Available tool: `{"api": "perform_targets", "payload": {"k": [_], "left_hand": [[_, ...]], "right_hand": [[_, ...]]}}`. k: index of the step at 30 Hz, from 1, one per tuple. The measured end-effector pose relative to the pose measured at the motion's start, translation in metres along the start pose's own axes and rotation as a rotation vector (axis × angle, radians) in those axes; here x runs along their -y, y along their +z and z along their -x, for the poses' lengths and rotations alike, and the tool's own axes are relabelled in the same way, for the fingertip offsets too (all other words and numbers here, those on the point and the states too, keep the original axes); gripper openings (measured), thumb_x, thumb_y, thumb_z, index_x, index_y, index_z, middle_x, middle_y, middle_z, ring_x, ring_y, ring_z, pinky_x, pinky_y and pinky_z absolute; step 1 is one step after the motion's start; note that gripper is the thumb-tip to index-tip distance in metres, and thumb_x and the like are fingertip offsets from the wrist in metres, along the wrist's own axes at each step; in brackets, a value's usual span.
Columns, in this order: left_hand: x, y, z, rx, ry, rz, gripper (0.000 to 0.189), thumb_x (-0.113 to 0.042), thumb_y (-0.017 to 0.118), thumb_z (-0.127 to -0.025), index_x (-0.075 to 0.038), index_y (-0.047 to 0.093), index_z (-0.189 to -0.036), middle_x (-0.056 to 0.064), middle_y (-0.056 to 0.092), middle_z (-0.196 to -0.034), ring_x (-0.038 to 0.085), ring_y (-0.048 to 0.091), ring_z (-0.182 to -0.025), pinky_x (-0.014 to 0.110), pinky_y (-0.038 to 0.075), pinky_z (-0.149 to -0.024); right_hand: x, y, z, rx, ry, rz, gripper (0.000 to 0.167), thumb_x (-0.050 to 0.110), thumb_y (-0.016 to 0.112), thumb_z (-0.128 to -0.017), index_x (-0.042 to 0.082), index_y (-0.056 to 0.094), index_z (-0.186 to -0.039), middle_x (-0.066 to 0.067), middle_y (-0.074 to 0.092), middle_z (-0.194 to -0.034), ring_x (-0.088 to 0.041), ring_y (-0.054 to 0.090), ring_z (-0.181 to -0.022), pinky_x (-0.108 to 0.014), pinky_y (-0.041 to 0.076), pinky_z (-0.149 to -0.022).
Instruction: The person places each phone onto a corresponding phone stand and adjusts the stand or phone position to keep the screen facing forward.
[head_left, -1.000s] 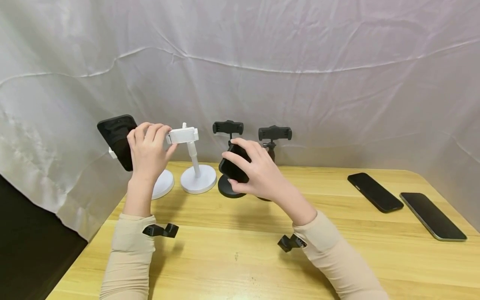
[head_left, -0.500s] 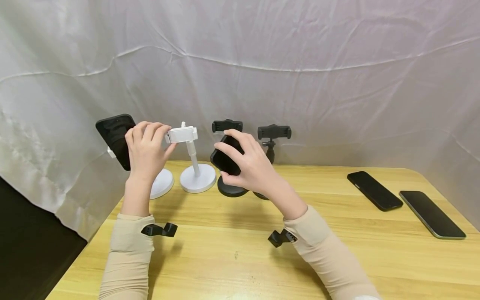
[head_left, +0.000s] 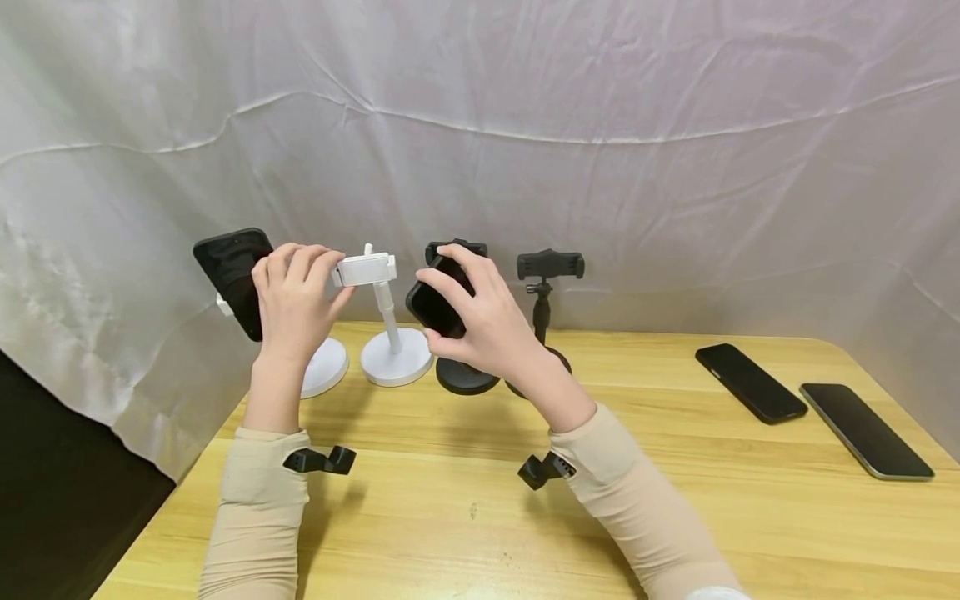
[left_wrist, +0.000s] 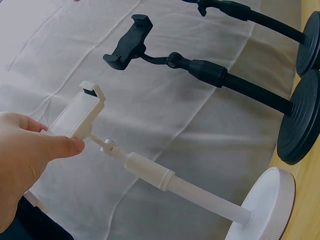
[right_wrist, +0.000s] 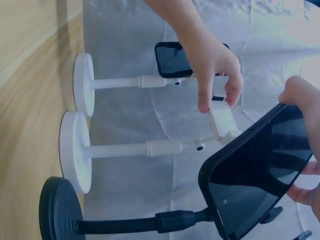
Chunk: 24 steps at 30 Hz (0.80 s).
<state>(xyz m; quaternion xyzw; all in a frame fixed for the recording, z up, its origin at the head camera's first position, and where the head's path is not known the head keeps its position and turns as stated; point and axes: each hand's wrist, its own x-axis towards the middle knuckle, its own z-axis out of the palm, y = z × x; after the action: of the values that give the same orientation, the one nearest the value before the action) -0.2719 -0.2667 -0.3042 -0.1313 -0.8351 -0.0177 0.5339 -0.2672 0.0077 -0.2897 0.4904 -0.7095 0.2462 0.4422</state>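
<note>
My left hand pinches the left end of the clamp on a white phone stand. The left wrist view shows the thumb in front of the clamp's pale plate and a finger behind. My right hand grips a black smartphone by its edges, tilted, in front of a black phone stand. In the right wrist view this smartphone slants beside the white clamp. Another black smartphone sits in the leftmost white stand, partly behind my left hand.
A second black phone stand stands to the right, its jaws holding nothing. Two smartphones, one black and one with a light edge, lie on the right of the wooden table. A grey-white cloth hangs behind.
My right hand has carried the smartphone leftward and slightly upward, nearer the white clamp. My left hand stays at the clamp.
</note>
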Motion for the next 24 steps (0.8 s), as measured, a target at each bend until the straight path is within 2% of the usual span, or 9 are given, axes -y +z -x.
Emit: {"api": "perform_targets", "payload": {"k": [18, 24], "left_hand": [[-0.001, 0.001, 0.000, -0.034, 0.012, 0.008, 0.038, -0.023, 0.078, -0.082, -0.007, 0.064, -0.113, 0.013, 0.062, -0.115, 0.037, 0.046, -0.114, 0.055, 0.029, -0.093], [0.000, 0.001, 0.001, -0.040, 0.009, 0.013, 0.037, -0.022, 0.079, -0.081, -0.007, 0.064, -0.113, 0.013, 0.063, -0.114, 0.036, 0.046, -0.114, 0.054, 0.029, -0.093]], "right_hand": [[0.006, 0.020, -0.024, -0.047, 0.001, -0.009, 0.052, 0.027, 0.068, -0.082, 0.010, 0.054, -0.128, -0.023, 0.044, -0.137, -0.033, 0.050, -0.114, -0.043, 0.045, -0.093], [0.007, 0.026, -0.030, -0.044, 0.020, -0.032, 0.051, 0.028, 0.068, -0.083, 0.010, 0.053, -0.129, -0.023, 0.043, -0.139, -0.034, 0.050, -0.117, -0.042, 0.048, -0.092]]}}
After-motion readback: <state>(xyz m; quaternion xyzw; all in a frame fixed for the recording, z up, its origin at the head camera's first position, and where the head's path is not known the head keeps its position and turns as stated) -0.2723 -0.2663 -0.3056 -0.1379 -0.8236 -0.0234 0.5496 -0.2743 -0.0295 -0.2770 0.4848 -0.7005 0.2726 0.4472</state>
